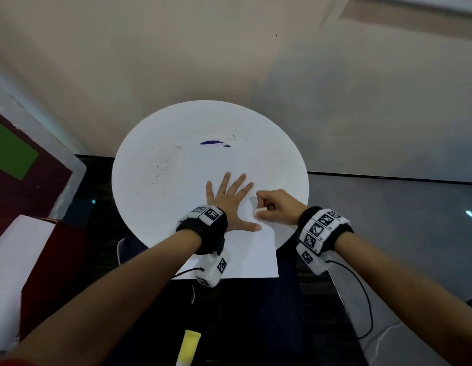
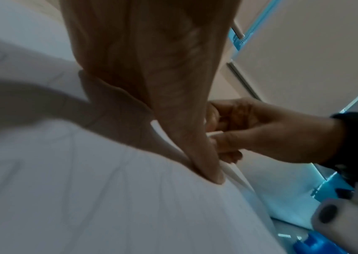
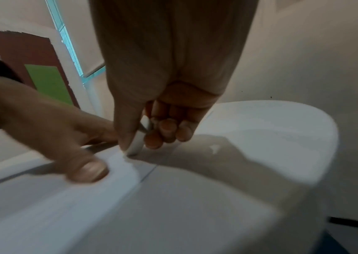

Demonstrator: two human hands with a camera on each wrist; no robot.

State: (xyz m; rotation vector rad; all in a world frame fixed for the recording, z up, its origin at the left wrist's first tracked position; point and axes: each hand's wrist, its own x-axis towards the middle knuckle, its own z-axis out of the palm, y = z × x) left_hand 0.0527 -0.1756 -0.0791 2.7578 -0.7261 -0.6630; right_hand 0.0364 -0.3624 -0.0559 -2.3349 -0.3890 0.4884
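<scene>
A white sheet of paper lies on a round white table and overhangs its near edge. My left hand lies flat on the sheet with fingers spread and the thumb pressing down. A ring sits on one finger. Just right of that thumb, my right hand is curled and pinches a small white eraser-like piece between thumb and fingers. The tip of the piece touches the paper. From the left wrist view, the same piece shows past my left thumb.
A small purple mark and scattered dark scratches lie on the far part of the table. A red and white box stands at the left, below a red board with a green patch. A yellow tube lies near my lap.
</scene>
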